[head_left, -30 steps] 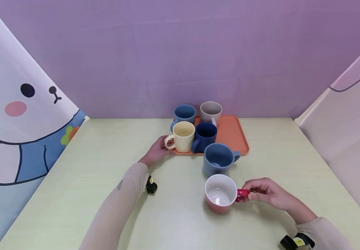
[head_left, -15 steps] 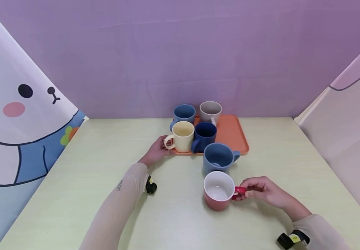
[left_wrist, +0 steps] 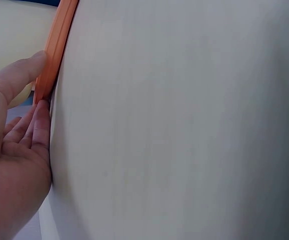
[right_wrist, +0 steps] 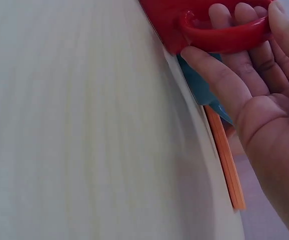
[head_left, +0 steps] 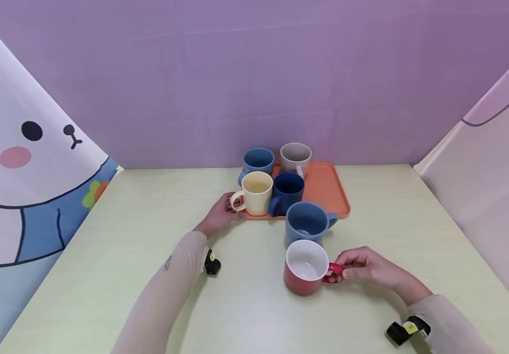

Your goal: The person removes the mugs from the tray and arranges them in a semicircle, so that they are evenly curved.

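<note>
My right hand (head_left: 360, 268) pinches the handle of a red mug (head_left: 304, 281) with a white inside, which stands upright near the table's middle. In the right wrist view, the thumb and fingers close round the red handle (right_wrist: 229, 37). Right behind this mug is a wide blue mug (head_left: 306, 222), its handle to the right. My left hand (head_left: 223, 212) holds the front-left corner of an orange tray (head_left: 325, 189); its thumb (left_wrist: 27, 70) lies against the rim (left_wrist: 57, 55), with fingers at the corner. A cream mug (head_left: 258, 195) stands on the tray beside that hand.
Also on the tray are a dark blue mug (head_left: 288, 191), a blue mug (head_left: 259, 160) and a grey mug (head_left: 296, 156). The tray's right part is bare orange. A purple backdrop (head_left: 237, 83) rises behind the table (head_left: 170, 196), with printed cloth at the sides.
The red mug in my right hand has shifted a little forward and left, closer to the wide blue mug. My left hand stays at the tray corner.
</note>
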The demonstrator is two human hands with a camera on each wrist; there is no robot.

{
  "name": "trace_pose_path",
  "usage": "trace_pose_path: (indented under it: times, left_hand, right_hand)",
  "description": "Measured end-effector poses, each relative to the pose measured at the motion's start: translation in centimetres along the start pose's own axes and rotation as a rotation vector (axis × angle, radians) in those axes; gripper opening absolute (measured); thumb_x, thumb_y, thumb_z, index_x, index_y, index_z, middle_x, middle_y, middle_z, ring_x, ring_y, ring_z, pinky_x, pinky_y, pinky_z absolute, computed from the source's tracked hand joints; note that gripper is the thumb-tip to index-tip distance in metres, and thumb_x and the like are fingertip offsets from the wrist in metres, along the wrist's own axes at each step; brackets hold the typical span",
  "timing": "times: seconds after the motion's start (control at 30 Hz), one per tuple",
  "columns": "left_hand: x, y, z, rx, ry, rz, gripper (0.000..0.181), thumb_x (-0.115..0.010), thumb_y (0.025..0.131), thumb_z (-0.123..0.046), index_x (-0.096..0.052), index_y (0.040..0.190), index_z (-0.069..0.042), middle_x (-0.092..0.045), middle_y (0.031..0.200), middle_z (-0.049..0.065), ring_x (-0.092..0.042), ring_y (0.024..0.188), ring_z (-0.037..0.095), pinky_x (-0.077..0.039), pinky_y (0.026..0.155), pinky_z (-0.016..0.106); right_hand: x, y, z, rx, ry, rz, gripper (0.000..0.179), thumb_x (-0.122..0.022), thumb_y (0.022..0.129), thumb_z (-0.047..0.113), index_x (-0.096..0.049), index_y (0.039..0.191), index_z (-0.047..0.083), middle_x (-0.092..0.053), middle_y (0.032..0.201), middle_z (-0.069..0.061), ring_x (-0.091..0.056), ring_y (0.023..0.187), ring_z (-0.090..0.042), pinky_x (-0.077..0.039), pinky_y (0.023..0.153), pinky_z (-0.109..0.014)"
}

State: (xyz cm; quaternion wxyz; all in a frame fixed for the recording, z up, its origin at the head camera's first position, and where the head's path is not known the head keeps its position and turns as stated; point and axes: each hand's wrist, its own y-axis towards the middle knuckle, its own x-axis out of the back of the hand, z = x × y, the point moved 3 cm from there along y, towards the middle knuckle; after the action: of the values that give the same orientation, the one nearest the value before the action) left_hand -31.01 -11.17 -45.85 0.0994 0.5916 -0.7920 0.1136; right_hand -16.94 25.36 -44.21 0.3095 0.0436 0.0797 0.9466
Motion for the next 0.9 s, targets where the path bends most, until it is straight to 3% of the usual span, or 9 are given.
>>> trace_pose_path:
  times: [0.33, 0.9]
  left_hand:
    - [0.08, 0.17, 0.13, 0.007, 0.002, 0.008, 0.072, -0.070, 0.088, 0.005, -0.028, 0.148, 0.005, -0.045, 0.146, 0.026, -0.047, 0.132, 0.037, -0.036, 0.112, 0.044]
    - [0.00, 0.15, 0.01, 0.019, -0.014, 0.003, 0.075, -0.069, 0.089, 0.007, -0.025, 0.150, 0.005, -0.042, 0.148, 0.027, -0.044, 0.135, 0.038, -0.034, 0.113, 0.046]
  right_hand:
    - [0.29, -0.07, -0.34, -0.060, 0.066, 0.025, 0.020, -0.047, 0.095, -0.016, -0.061, 0.109, -0.012, -0.072, 0.107, -0.006, -0.067, 0.098, -0.013, -0.054, 0.090, -0.030]
    - [0.47, -0.04, -0.23, -0.065, 0.022, 0.039, 0.020, -0.046, 0.095, -0.014, -0.061, 0.109, -0.010, -0.071, 0.106, -0.008, -0.066, 0.099, -0.014, -0.053, 0.092, -0.029]
